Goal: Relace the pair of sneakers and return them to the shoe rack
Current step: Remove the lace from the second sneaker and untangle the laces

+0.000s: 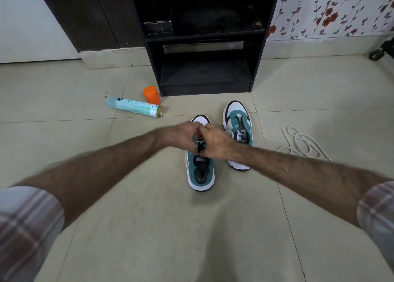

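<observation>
Item 1: near sneaker, teal, white and dark, on the tiled floor, toe pointing to the shoe rack. I see a small label on its tongue but cannot read it. Both hands meet over its lace area.

Item 2: far sneaker, same colours, just beside the first on its right and set a little nearer the rack. Its tongue label reads "PUMA" under a leaping-cat mark, upside down from my view. It shows no lace in its eyelets.

Item 3: left hand. Fingers curled inward over the near sneaker's front; the grip is narrow, and a bit of white lace end shows between the two hands. I cannot tell which fingers pinch it.

Item 4: right hand. Fingers curled, knuckles touching the left hand, grip narrow over the same lace area; part of it covers the far sneaker's inner edge.

Item 5: loose white shoelace, lying in loops on the floor, to the right of both sneakers and apart from them.

Item 6: shoe rack, dark, open-fronted, standing beyond the sneakers; its lower shelf is visible.

Item 7: spray can, pale teal, lying on its side left of the rack; print too small to read.

Item 8: orange cap, upright, just beside the can.

Item 9: floral wallpaper, right of the rack.
</observation>
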